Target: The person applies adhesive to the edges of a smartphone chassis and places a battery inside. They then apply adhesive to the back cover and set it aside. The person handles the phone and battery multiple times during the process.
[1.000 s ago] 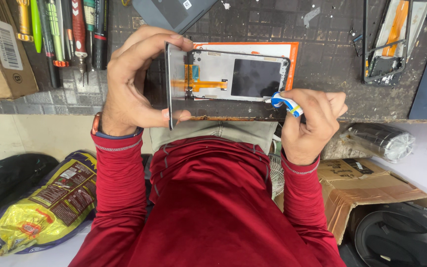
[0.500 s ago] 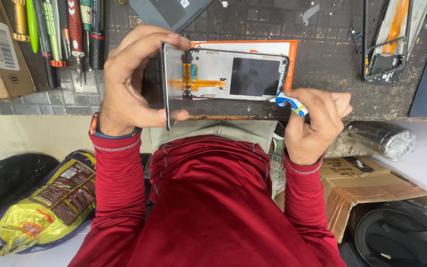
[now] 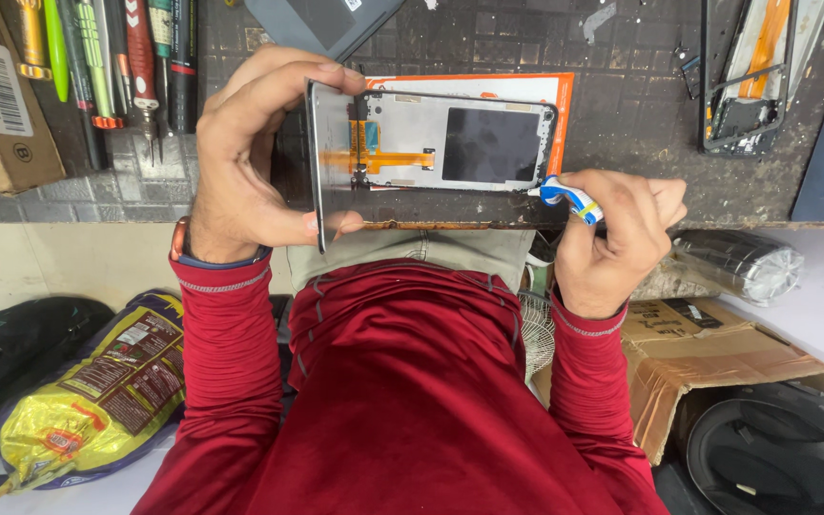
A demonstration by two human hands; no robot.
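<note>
Your left hand (image 3: 240,172) clamps the left short end of the phone screen panel (image 3: 431,153), fingers over the top edge and thumb under the bottom edge. The panel is flat, rectangular and grey-metallic, with an orange flex ribbon and a dark square patch; its long axis runs away from those fingers toward your right hand (image 3: 617,238). That hand's fingers pinch a small blue-and-white glue tube (image 3: 569,198), nozzle touching the panel's right lower corner. The panel hangs above the dark, scuffed surface (image 3: 622,114), screwdrivers (image 3: 135,67) lying beyond your left fingers.
</note>
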